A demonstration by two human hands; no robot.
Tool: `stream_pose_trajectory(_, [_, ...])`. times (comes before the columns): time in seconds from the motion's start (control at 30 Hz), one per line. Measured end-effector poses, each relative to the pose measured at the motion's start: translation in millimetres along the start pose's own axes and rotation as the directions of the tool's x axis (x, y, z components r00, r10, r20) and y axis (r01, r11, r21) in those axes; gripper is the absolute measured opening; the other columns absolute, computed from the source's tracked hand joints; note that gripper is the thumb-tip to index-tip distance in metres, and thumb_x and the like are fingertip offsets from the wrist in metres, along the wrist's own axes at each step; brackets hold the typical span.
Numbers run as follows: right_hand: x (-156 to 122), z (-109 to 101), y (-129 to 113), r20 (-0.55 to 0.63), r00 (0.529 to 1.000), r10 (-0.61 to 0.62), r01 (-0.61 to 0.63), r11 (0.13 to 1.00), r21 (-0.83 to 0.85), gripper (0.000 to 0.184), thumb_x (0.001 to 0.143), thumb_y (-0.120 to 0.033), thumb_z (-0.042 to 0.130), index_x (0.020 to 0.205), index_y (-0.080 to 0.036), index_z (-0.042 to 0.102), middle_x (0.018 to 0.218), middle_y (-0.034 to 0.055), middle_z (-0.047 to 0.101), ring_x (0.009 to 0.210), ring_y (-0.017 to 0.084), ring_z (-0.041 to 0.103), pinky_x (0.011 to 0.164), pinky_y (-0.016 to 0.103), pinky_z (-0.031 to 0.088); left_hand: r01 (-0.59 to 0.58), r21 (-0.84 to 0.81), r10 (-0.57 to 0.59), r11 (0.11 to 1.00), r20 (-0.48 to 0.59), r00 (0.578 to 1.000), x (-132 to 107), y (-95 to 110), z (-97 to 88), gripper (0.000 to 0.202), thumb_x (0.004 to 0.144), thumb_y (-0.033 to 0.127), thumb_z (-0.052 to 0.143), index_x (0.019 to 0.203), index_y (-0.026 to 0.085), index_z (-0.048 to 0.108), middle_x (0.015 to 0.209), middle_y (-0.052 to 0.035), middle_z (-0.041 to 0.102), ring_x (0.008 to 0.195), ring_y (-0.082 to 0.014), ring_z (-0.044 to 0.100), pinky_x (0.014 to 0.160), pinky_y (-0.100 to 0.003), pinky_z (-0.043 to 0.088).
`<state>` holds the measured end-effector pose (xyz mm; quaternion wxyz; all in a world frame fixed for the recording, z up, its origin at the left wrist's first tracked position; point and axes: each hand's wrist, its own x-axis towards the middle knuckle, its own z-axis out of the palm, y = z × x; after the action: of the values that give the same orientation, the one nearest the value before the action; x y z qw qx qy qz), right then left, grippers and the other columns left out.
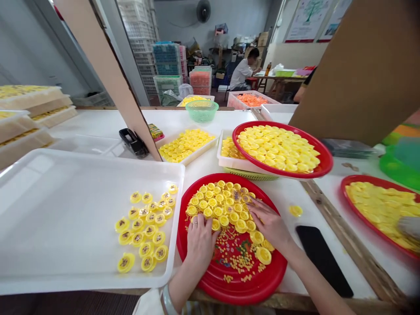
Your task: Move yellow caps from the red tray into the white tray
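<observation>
A round red tray holds many small yellow plastic cups, packed together in its far half. Tiny yellow bits lie scattered over its near half. My left hand rests on the cups at the left side, fingers bent and thumb apart. Across from it, my right hand reaches in with fingers stretched over the cups, touching them. No cup is visibly lifted in either hand. In the white tray to the left, several yellow cups with dark printed centres sit near the right wall.
A heaped red tray rests on a white bin behind. A black phone and a loose yellow cup lie to the right. Further right, a gloved hand touches another red tray. Cardboard panels flank the workspace.
</observation>
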<state>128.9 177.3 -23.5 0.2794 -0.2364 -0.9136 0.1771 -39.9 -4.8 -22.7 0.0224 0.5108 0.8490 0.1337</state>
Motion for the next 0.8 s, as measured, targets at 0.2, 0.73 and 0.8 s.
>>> stream_pose_trajectory(0.2, [-17.1,-4.6,-54.3,0.03,0.874,0.485,-0.416,0.715,0.563,0.025,0.083,-0.044,0.067,0.093,-0.022,0.071,0.08,0.0041,0.068,0.058,0.015,0.061,0.047,0.027,0.051,0.01,-0.247,-0.009,0.969,0.004,1.0,-23.4,-7.7,-17.0,0.029,0.088,0.023,0.059,0.117,0.022,0.064,0.123,-0.0134,0.054,0.113,-0.0314,0.055,0.094,-0.049,0.05])
stream_pose_trajectory(0.73, [-34.8,-24.9,-73.0,0.41,0.677,0.611,-0.563,0.072,0.823,0.031,0.068,-0.042,0.082,0.081,-0.024,0.06,0.091,0.0042,0.074,0.072,0.019,0.069,0.069,0.037,0.057,0.148,-0.811,-0.001,0.566,0.179,0.984,-33.3,-12.6,-28.2,0.027,0.082,0.025,0.064,0.108,0.02,0.064,0.105,-0.0066,0.07,0.098,-0.022,0.064,0.09,-0.035,0.05])
stream_pose_trajectory(0.8, [-37.6,-31.1,-68.1,0.455,0.681,0.574,-0.624,0.128,0.771,0.037,0.071,-0.043,0.079,0.096,-0.026,0.059,0.084,0.0033,0.073,0.067,0.019,0.068,0.068,0.038,0.057,0.162,-0.815,-0.044,0.556,0.166,0.985,-35.0,-16.4,-26.3,0.025,0.083,0.025,0.063,0.107,0.02,0.063,0.104,-0.0059,0.069,0.096,-0.0215,0.064,0.089,-0.035,0.05])
